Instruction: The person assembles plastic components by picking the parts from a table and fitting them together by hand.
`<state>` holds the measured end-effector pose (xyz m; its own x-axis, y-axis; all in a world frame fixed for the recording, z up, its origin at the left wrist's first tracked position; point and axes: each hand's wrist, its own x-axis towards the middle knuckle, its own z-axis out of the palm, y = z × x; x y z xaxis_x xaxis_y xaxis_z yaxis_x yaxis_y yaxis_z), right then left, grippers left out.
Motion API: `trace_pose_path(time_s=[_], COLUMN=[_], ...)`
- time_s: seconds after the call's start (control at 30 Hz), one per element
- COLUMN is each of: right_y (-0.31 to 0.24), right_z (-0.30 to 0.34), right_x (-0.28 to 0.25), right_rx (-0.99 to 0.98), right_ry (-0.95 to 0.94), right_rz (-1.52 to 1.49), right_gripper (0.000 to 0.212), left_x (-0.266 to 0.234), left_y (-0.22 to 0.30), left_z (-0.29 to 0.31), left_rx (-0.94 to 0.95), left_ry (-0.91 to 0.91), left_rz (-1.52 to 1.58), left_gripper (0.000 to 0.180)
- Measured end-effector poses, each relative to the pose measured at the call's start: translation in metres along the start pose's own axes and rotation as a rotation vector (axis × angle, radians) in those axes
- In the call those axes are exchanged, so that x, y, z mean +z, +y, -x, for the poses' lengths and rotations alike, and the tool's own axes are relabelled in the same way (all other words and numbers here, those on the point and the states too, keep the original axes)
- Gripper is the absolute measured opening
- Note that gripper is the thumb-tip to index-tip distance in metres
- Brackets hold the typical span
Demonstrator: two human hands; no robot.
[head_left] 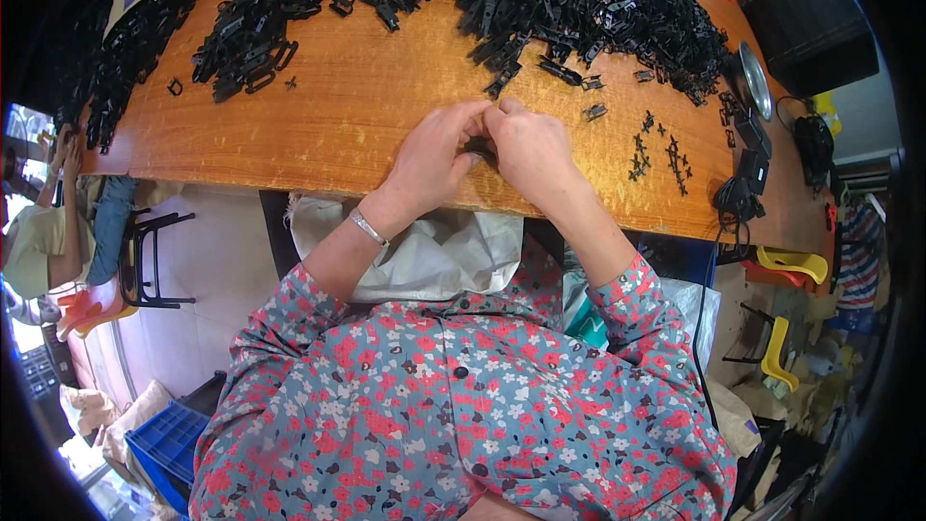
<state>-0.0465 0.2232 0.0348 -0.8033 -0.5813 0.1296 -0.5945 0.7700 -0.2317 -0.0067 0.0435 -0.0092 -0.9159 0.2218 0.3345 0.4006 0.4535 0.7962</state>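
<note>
My left hand (424,162) and my right hand (533,152) meet above the front of the wooden table (328,121). Their fingers close round a small black plastic part (479,146), mostly hidden between them. Just beyond my fingertips begins a big heap of black plastic clip-like pieces (579,5). To the right of my right hand, several tiny black cross-shaped pieces (678,162) lie in two rough rows. A single loose black piece (594,112) sits between them and the heap.
Another heap of black pieces (260,29) lies at the far left. At the right edge are a round metal dish (753,82) and a black cable bundle (740,199). White sacking (434,256) hangs at my lap. Another person (48,232) sits at left.
</note>
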Motion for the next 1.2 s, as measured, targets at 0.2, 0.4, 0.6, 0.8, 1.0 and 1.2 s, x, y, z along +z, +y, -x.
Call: trace_pose_path(time_s=[0.2, 0.4, 0.6, 0.8, 1.0, 1.2], right_y=[0.008, 0.009, 0.001, 0.003, 0.012, 0.024], right_z=[0.005, 0.007, -0.001, 0.015, 0.037, 0.056], right_x=[0.003, -0.008, 0.003, 0.005, 0.004, 0.013], right_rx=[0.018, 0.093, 0.127, 0.117, 0.347, 0.498], right_ry=[-0.008, -0.072, -0.069, 0.069, -0.036, -0.095], right_rz=[-0.078, -0.296, -0.070, -0.174, -0.813, -1.893], right_gripper=[0.016, 0.017, 0.017, 0.014, 0.019, 0.028], left_x=[-0.003, -0.004, -0.003, -0.008, -0.005, -0.001], left_y=[0.005, 0.002, 0.005, 0.009, 0.013, 0.029], left_z=[0.002, 0.004, 0.000, -0.003, -0.008, -0.020], left_rx=[-0.024, 0.006, 0.001, -0.045, -0.393, -0.362], left_ry=[-0.012, -0.017, -0.014, -0.057, -0.128, -0.055], left_rz=[0.032, 0.025, -0.023, 0.047, 0.626, 0.655], left_gripper=[0.070, 0.076, 0.075, 0.048, 0.022, 0.018])
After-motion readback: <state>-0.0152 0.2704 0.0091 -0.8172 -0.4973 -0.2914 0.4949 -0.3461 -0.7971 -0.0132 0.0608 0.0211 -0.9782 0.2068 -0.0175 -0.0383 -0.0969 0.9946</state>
